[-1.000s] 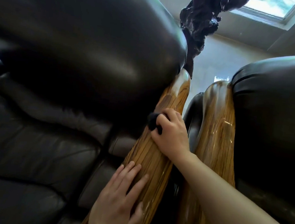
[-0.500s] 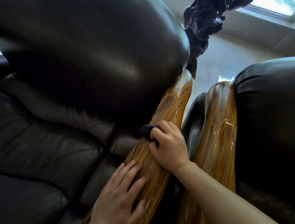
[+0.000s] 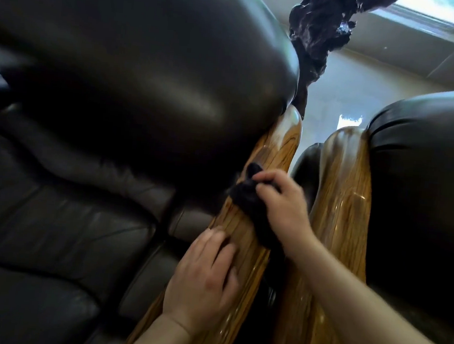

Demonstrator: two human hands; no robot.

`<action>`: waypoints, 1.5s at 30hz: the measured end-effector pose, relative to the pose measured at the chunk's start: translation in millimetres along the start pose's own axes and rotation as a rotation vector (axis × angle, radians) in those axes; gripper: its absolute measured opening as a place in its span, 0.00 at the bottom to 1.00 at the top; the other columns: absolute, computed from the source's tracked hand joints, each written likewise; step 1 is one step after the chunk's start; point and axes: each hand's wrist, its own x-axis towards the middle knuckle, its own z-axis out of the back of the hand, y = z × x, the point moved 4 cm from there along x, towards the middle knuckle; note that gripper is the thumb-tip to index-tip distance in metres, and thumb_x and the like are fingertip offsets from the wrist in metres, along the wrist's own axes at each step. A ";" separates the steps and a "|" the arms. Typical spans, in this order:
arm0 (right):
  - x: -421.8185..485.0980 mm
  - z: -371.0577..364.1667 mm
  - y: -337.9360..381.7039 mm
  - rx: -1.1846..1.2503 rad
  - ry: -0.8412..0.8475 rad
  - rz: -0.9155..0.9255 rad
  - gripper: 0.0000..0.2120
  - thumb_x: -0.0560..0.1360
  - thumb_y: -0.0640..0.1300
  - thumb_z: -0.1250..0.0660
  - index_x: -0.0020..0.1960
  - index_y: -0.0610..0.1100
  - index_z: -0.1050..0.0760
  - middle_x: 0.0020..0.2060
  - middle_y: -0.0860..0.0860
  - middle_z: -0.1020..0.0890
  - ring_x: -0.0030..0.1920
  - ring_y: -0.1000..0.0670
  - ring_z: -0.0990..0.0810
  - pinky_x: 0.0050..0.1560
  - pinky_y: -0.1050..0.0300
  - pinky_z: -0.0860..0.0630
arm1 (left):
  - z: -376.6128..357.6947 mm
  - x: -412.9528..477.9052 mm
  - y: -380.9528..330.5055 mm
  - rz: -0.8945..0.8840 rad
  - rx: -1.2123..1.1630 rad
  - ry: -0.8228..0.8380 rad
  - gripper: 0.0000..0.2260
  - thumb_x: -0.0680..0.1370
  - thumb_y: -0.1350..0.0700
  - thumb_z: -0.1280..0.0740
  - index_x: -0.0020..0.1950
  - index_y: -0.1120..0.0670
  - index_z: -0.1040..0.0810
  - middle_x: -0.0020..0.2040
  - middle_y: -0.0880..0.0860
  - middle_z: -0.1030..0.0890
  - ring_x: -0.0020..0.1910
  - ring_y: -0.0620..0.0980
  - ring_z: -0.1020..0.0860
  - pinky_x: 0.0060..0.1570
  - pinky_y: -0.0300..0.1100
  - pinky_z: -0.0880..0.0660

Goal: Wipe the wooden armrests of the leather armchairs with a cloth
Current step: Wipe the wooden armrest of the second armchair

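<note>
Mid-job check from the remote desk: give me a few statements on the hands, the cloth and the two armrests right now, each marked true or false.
1. The right hand holds a dark cloth against the left wooden armrest. True.
2. The left hand also holds a cloth. False: it rests bare on the same armrest, nearer the camera.
3. The cloth is white. False: it is dark, nearly black.
4. A second wooden armrest lies to the right, with no hand on it. True.
5. Both chairs are in dark leather. True.
</note>
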 end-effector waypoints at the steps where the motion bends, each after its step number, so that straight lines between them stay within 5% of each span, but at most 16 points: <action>1: -11.3 -1.0 1.3 -0.183 -0.013 0.140 0.07 0.79 0.41 0.32 0.50 0.53 0.20 0.49 0.58 0.19 0.52 0.61 0.24 0.56 0.54 0.25 | 0.3 0.6 0.2 -0.002 0.006 -0.003 0.16 0.76 0.53 0.38 0.59 0.58 0.19 0.63 0.60 0.21 0.66 0.59 0.24 0.64 0.56 0.25; 5: -49.9 -17.7 -4.1 -0.482 0.112 0.544 0.12 0.81 0.46 0.35 0.61 0.48 0.19 0.69 0.50 0.24 0.72 0.48 0.29 0.72 0.49 0.32 | -2.0 0.9 2.9 0.015 -0.009 0.019 0.18 0.77 0.52 0.39 0.64 0.56 0.23 0.66 0.58 0.23 0.69 0.56 0.27 0.67 0.54 0.27; 8: -50.1 -23.5 -14.0 -0.596 0.241 0.677 0.11 0.81 0.46 0.35 0.61 0.48 0.18 0.70 0.48 0.23 0.75 0.45 0.31 0.76 0.41 0.37 | -3.5 1.1 3.3 0.012 0.004 0.030 0.17 0.77 0.52 0.39 0.64 0.56 0.23 0.65 0.57 0.23 0.68 0.55 0.27 0.67 0.54 0.27; 14: 26.8 -7.7 -17.2 -0.651 0.037 0.492 0.09 0.76 0.41 0.29 0.56 0.42 0.16 0.63 0.44 0.20 0.65 0.39 0.24 0.66 0.40 0.27 | -2.8 0.9 3.5 0.012 -0.004 0.024 0.17 0.76 0.52 0.38 0.62 0.55 0.21 0.65 0.55 0.23 0.69 0.55 0.27 0.68 0.52 0.28; 19: 76.0 -11.5 -12.0 -0.642 -0.044 0.310 0.11 0.78 0.41 0.32 0.58 0.42 0.17 0.65 0.44 0.22 0.66 0.38 0.27 0.69 0.44 0.29 | -2.9 0.2 3.2 0.019 -0.020 0.029 0.17 0.77 0.51 0.38 0.64 0.53 0.23 0.66 0.53 0.24 0.70 0.52 0.29 0.70 0.50 0.31; 23: 33.7 -16.0 -6.6 -0.661 0.036 0.494 0.08 0.77 0.41 0.32 0.53 0.42 0.17 0.59 0.44 0.19 0.58 0.40 0.23 0.60 0.42 0.26 | -2.6 0.5 3.5 0.015 -0.007 0.026 0.17 0.76 0.51 0.38 0.62 0.55 0.21 0.65 0.55 0.22 0.69 0.55 0.27 0.70 0.50 0.32; 26: -6.2 -10.9 0.6 -0.660 0.248 0.696 0.07 0.78 0.45 0.33 0.52 0.46 0.18 0.54 0.48 0.19 0.51 0.45 0.23 0.51 0.46 0.24 | -2.3 1.1 2.4 0.025 0.002 0.033 0.17 0.75 0.51 0.37 0.60 0.56 0.20 0.65 0.57 0.22 0.68 0.56 0.26 0.68 0.51 0.30; 28: 11.7 -5.8 10.6 -0.540 0.299 0.640 0.08 0.77 0.46 0.33 0.55 0.49 0.20 0.54 0.50 0.21 0.51 0.48 0.22 0.51 0.51 0.23 | -2.1 1.6 2.8 0.032 -0.013 0.031 0.16 0.75 0.51 0.37 0.59 0.55 0.19 0.65 0.57 0.22 0.68 0.56 0.26 0.67 0.51 0.30; 32: 79.0 -2.3 7.1 -0.590 0.180 0.370 0.08 0.77 0.53 0.31 0.53 0.51 0.24 0.60 0.51 0.29 0.59 0.48 0.27 0.58 0.49 0.24 | -1.1 2.4 2.6 0.047 -0.036 0.046 0.16 0.76 0.50 0.38 0.61 0.53 0.22 0.66 0.53 0.24 0.70 0.52 0.30 0.71 0.46 0.36; 37: 107.7 -1.5 -8.3 -0.742 -0.113 0.279 0.12 0.81 0.53 0.36 0.51 0.44 0.21 0.53 0.46 0.24 0.54 0.43 0.24 0.49 0.46 0.22 | -2.8 1.5 3.3 0.044 -0.007 0.071 0.17 0.76 0.50 0.38 0.63 0.53 0.24 0.66 0.53 0.24 0.70 0.52 0.29 0.69 0.50 0.30; 40: 104.2 -7.9 -10.3 -0.639 -0.117 0.211 0.14 0.82 0.52 0.38 0.55 0.45 0.19 0.57 0.47 0.21 0.59 0.42 0.24 0.59 0.44 0.25 | -2.5 1.2 4.1 0.043 0.000 0.067 0.18 0.76 0.50 0.38 0.63 0.54 0.23 0.66 0.54 0.24 0.70 0.53 0.29 0.69 0.51 0.30; 43: 70.3 -15.5 -15.9 -0.594 0.033 0.272 0.15 0.82 0.51 0.38 0.64 0.47 0.19 0.68 0.48 0.22 0.72 0.44 0.29 0.74 0.46 0.34 | -1.8 1.6 3.2 0.030 0.008 0.039 0.18 0.75 0.51 0.37 0.61 0.56 0.21 0.65 0.56 0.22 0.68 0.55 0.27 0.69 0.51 0.31; 45: 34.0 -13.4 -16.8 -0.584 0.154 0.371 0.17 0.82 0.53 0.39 0.65 0.49 0.20 0.69 0.50 0.22 0.74 0.46 0.30 0.75 0.45 0.35 | 0.2 2.2 1.3 0.033 0.009 0.046 0.17 0.75 0.51 0.37 0.60 0.57 0.20 0.64 0.57 0.22 0.67 0.56 0.26 0.68 0.53 0.29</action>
